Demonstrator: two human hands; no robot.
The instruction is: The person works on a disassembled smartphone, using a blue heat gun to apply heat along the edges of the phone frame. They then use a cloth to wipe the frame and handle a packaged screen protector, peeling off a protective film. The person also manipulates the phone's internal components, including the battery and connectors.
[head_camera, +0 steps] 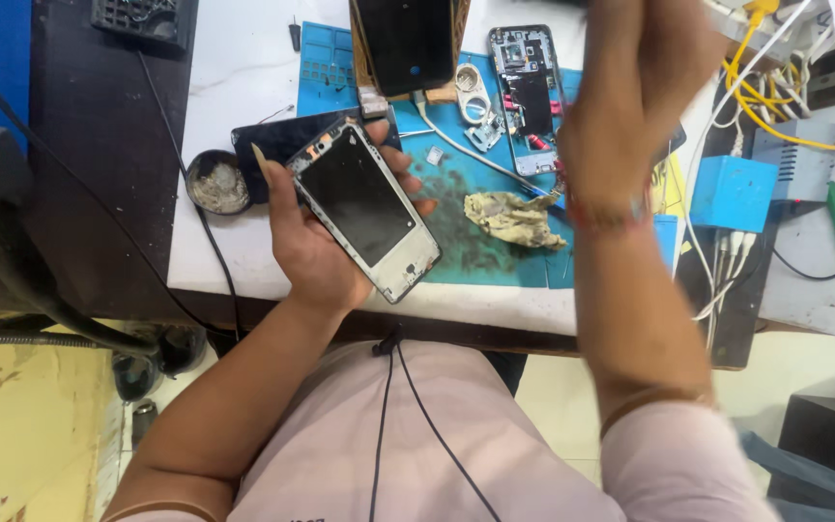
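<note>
Phone frame (pixel 367 211) gripped in left hand (pixel 306 246), long axis upper-left to lower-right; right hand (pixel 630 97) blurred, grip unclear.

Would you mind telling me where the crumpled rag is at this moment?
In the head view, the crumpled rag lies on the blue-green work mat, right of the phone frame held in the left hand and just below the opened phone.
</note>
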